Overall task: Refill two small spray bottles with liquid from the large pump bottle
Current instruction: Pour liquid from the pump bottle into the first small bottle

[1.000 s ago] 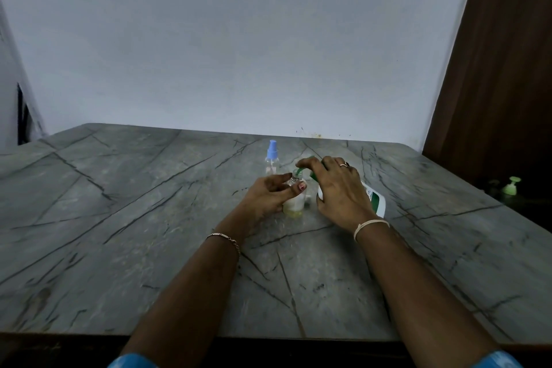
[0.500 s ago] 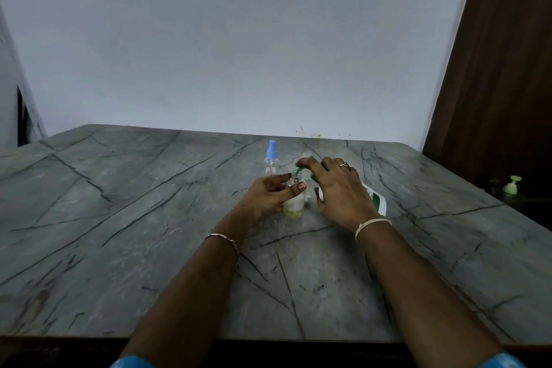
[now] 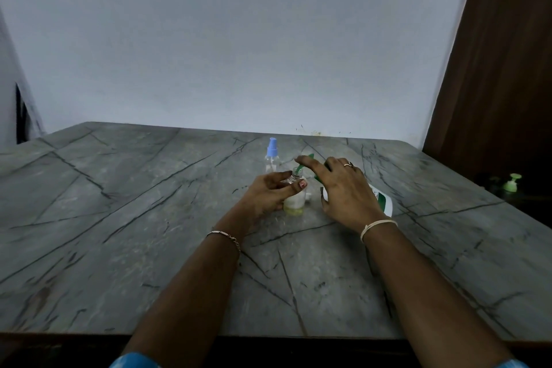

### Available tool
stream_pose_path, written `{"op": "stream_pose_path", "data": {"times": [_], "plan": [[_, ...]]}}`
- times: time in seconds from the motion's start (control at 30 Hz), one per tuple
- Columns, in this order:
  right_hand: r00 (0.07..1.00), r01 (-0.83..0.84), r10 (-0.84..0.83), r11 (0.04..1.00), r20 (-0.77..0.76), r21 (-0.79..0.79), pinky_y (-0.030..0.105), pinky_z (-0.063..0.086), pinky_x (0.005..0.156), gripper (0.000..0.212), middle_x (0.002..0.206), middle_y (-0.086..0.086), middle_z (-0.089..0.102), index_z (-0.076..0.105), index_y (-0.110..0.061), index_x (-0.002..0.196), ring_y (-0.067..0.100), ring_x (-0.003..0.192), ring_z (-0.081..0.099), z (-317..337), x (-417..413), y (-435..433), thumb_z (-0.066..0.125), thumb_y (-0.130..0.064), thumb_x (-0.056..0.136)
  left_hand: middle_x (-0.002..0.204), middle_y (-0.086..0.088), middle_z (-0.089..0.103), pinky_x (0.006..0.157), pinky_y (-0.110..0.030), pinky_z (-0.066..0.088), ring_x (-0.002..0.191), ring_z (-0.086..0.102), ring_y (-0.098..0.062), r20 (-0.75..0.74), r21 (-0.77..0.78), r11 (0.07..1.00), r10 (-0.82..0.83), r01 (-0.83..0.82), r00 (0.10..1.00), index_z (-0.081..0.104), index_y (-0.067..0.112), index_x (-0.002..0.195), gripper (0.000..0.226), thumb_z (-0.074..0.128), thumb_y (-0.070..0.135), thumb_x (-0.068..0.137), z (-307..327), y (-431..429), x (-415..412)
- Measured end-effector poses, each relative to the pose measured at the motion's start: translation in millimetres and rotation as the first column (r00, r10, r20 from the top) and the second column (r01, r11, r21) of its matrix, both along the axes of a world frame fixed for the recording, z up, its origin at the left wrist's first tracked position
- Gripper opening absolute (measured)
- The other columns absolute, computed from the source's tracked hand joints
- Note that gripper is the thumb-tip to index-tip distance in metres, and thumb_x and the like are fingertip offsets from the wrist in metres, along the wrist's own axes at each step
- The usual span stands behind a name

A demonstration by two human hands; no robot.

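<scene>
L hand (image 3: 265, 193) gripped uncapped small spray bottle (image 3: 294, 200), R hand (image 3: 343, 188) pressed flat-fingered on large pump bottle (image 3: 383, 202) head: 1st fill prob. underway, next needs steady pumps into neck.

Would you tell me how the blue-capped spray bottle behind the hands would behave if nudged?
The blue-capped spray bottle looks clear and empty, so it is probably very light. It stands tall and narrow, so a nudge would likely tip it. Its body seems round, so it may then roll.
</scene>
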State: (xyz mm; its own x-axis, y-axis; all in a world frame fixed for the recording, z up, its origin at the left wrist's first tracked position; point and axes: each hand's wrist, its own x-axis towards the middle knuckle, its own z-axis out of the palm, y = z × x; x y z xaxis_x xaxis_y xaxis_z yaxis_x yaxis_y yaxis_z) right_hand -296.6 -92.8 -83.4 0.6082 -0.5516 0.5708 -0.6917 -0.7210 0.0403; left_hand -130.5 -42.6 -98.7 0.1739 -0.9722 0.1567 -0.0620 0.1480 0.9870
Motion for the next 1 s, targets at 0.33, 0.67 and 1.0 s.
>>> {"op": "stream_pose_path", "data": {"times": [0.33,0.67,1.0], "plan": [[0.998,0.021,-0.021,1.0,0.056,-0.003,0.042,0.042,0.095,0.072,0.117,0.004,0.054,0.035,-0.036,0.132,0.026,0.112,0.05,-1,11,-3,0.072,-0.016,0.074,0.091,0.001,0.071,0.075,-0.024,0.057,0.082,0.068,-0.009,0.01,-0.015,1.0,-0.022,0.022,1.0,0.064,0.022,0.103,0.02,0.069,0.021,0.084,0,2,1],[0.999,0.031,-0.032,0.999,-0.029,-0.044,0.042,0.042,0.09,0.088,0.107,0.009,0.051,0.015,-0.042,0.148,0.027,0.104,0.049,-2,0,-2,0.065,-0.018,0.08,0.085,0.005,0.068,0.054,-0.011,0.048,0.061,0.065,0.003,0.018,-0.01,1.0,-0.004,0.004,1.0,0.058,0.022,0.11,0.027,0.068,0.021,0.085,4,5,-2],[0.999,0.026,-0.026,1.0,0.041,-0.011,0.042,0.039,0.097,0.071,0.118,0.006,0.053,0.035,-0.035,0.136,0.027,0.113,0.048,0,10,-1,0.07,-0.018,0.076,0.086,0.005,0.068,0.056,-0.012,0.049,0.065,0.065,0.002,0.006,-0.004,1.0,0.006,-0.006,1.0,0.059,0.02,0.114,0.032,0.069,0.023,0.084,5,5,-3]]}}
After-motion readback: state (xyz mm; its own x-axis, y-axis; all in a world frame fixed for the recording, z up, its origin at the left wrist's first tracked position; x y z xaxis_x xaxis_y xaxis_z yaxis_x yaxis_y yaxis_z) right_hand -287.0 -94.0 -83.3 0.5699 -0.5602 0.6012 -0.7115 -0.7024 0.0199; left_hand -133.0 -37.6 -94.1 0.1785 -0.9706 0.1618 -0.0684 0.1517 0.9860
